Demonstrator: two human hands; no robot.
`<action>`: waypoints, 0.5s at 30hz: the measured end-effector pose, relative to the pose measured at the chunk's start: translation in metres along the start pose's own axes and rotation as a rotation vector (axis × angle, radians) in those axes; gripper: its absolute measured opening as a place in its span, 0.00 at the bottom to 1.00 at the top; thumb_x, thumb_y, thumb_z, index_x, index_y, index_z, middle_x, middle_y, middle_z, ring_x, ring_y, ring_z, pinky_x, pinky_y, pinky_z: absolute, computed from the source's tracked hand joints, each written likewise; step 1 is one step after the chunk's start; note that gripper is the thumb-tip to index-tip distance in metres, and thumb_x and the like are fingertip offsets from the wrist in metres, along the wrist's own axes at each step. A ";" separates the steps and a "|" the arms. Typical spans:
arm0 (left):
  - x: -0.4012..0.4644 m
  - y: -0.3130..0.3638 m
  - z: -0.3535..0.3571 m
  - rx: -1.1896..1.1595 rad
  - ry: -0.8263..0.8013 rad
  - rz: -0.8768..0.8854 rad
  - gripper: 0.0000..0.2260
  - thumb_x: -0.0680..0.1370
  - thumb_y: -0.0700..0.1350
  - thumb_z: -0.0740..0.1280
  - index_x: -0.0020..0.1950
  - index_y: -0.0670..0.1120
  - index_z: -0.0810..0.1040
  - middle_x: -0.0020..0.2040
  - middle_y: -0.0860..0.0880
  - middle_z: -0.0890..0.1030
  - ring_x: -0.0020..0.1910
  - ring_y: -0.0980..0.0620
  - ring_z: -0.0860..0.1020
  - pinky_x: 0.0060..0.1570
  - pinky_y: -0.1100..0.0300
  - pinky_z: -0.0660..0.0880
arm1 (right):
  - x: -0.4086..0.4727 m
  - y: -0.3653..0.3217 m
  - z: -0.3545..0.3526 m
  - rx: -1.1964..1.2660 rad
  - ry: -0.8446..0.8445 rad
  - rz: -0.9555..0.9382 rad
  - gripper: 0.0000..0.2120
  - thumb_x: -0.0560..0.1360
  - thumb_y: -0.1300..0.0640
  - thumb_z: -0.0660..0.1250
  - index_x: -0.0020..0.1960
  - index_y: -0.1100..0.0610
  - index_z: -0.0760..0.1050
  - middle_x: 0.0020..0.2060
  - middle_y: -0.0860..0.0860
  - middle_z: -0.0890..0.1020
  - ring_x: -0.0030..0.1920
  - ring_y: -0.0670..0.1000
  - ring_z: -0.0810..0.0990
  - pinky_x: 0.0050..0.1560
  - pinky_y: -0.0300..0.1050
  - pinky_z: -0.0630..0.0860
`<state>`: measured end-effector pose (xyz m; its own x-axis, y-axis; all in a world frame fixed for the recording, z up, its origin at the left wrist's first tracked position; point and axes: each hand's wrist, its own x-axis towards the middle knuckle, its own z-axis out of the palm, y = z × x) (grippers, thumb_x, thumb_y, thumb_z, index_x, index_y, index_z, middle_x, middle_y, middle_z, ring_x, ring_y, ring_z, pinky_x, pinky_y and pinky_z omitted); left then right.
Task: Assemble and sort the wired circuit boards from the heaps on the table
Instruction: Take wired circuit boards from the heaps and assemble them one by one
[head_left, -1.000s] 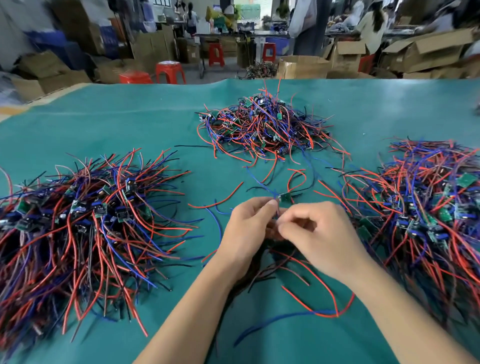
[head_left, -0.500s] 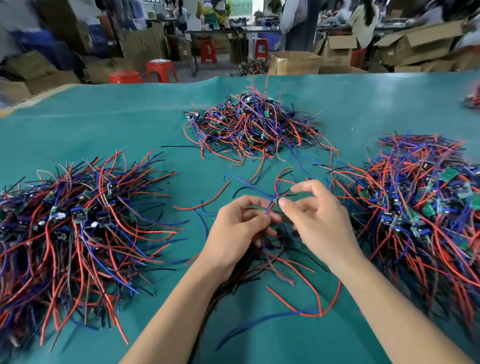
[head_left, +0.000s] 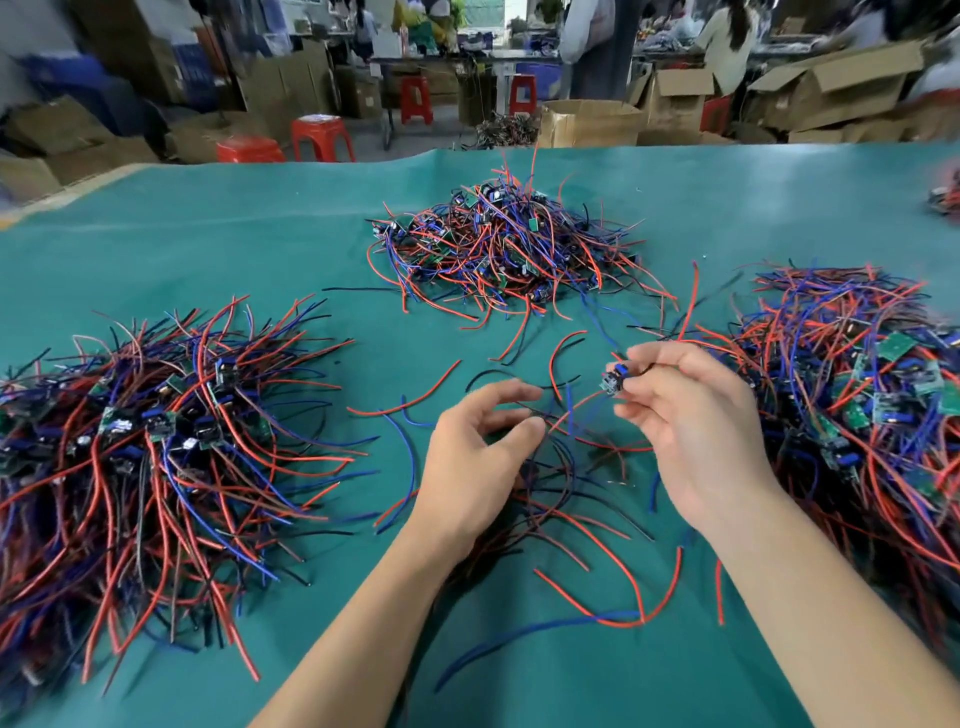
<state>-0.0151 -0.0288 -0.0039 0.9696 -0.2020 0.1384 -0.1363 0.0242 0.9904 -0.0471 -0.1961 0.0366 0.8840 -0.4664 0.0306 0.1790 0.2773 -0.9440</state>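
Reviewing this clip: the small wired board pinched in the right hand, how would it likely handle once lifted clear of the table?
Probably very light: the right hand holds the small board with fingertips alone. Its wires look floppy, drooping in curves toward the teal table. They may well snag the loose wires lying below.

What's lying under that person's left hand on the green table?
Under the left hand lies a loose bunch of dark, red and blue wires on the green table cover. Anything beneath the palm is hidden.

Cardboard boxes (head_left: 589, 123), red stools (head_left: 322, 137) behind
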 end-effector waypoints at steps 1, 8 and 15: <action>0.000 0.000 -0.001 0.032 0.001 0.022 0.09 0.76 0.36 0.71 0.51 0.50 0.84 0.52 0.45 0.83 0.41 0.55 0.79 0.41 0.62 0.75 | -0.001 -0.001 0.001 0.011 -0.039 0.014 0.14 0.73 0.76 0.62 0.45 0.59 0.79 0.39 0.55 0.83 0.40 0.50 0.82 0.37 0.39 0.76; -0.002 0.010 -0.001 -0.063 -0.197 -0.036 0.17 0.81 0.50 0.65 0.43 0.37 0.81 0.34 0.48 0.82 0.24 0.60 0.70 0.24 0.72 0.63 | -0.015 0.012 0.013 -0.266 -0.308 -0.030 0.14 0.73 0.75 0.63 0.45 0.56 0.76 0.41 0.53 0.87 0.32 0.51 0.80 0.28 0.40 0.68; -0.002 0.013 -0.002 -0.173 -0.195 -0.069 0.06 0.80 0.40 0.67 0.45 0.40 0.80 0.32 0.51 0.81 0.26 0.62 0.71 0.26 0.72 0.65 | -0.014 0.016 0.014 -0.096 -0.218 0.048 0.13 0.74 0.72 0.69 0.48 0.57 0.71 0.46 0.58 0.88 0.37 0.52 0.84 0.34 0.40 0.77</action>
<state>-0.0184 -0.0261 0.0086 0.9154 -0.3939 0.0833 -0.0178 0.1670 0.9858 -0.0502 -0.1730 0.0257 0.9646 -0.2597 0.0452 0.1018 0.2091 -0.9726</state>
